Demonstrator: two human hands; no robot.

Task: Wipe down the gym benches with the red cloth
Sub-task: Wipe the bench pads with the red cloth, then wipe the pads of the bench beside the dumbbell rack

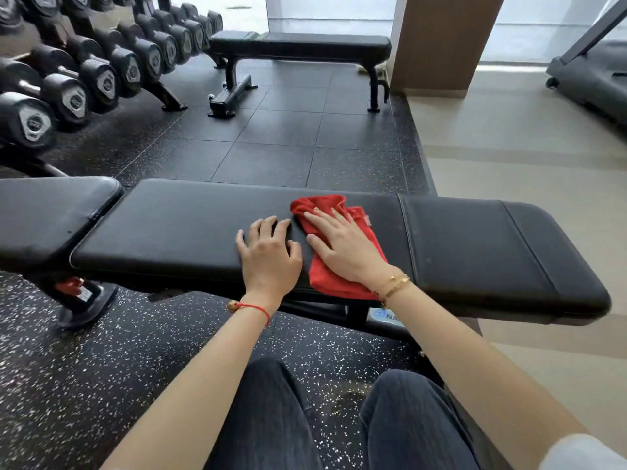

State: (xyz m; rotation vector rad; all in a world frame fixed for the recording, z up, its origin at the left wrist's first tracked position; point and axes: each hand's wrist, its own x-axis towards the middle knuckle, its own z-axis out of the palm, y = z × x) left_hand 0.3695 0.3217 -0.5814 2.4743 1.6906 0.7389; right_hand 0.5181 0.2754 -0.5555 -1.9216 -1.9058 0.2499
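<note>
Red cloth [339,239] under our right hand [342,245], flat-fingered.
Bench [475,245] runs sideways; left hand [269,252] rests loose-fingered beside it.

right hand [342,245] flat on red cloth [325,278], black bench [176,228]

Black bench [176,228]: red cloth [325,276], 2 hands on top.

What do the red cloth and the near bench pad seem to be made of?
Red cloth: probably terry or microfibre; fuzzy matte surface, soft folds under the right hand.
Near bench pad: likely vinyl or faux leather; smooth black surface with dull sheen and stitched seams.
</note>
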